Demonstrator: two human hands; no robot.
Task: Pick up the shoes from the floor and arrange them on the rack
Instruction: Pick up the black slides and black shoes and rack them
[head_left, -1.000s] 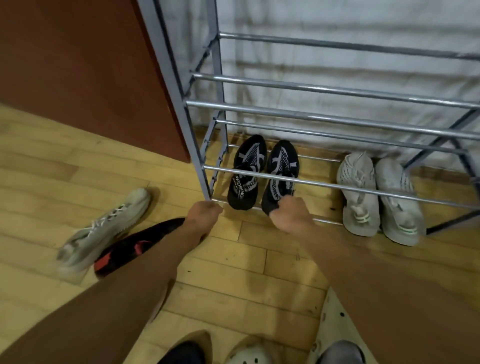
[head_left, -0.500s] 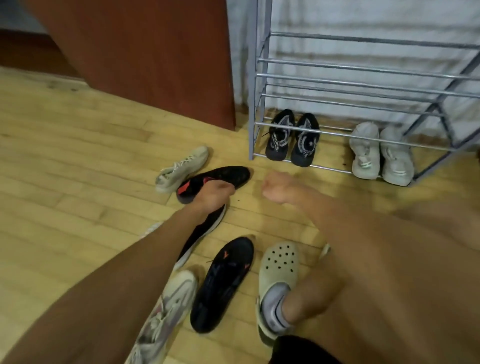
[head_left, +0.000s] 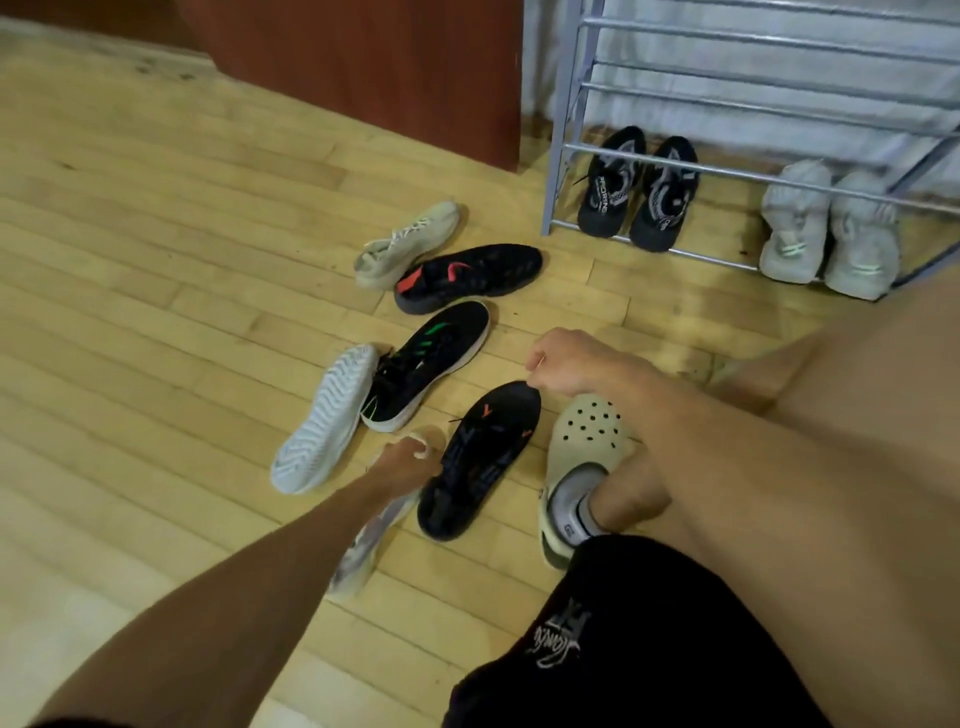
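Observation:
The grey metal rack (head_left: 554, 156) stands at the top right. Its bottom tier holds a black pair (head_left: 636, 189) and a pale grey pair (head_left: 831, 231). Several loose shoes lie on the floor: a beige sneaker (head_left: 408, 244), a black one with red marks (head_left: 467, 278), a black one with green marks (head_left: 431, 364) and a white-soled one on its side (head_left: 324, 421). My left hand (head_left: 402, 462) is closed on a pale grey shoe (head_left: 363, 551), mostly hidden under my forearm. My right hand (head_left: 566, 364) is curled at the toe of a black shoe with orange marks (head_left: 478, 457); its grip is unclear.
My foot in a cream clog (head_left: 587, 441) stands right of the black shoe, with my knee in black shorts below it. A red-brown wooden panel (head_left: 363, 67) rises left of the rack, and a white wall is behind it. The floor is light wood planks.
Both hands have drawn back from the black pair on the rack's bottom tier to the loose shoes on the floor. The view has pulled back and left, and my left hand has closed on a pale shoe.

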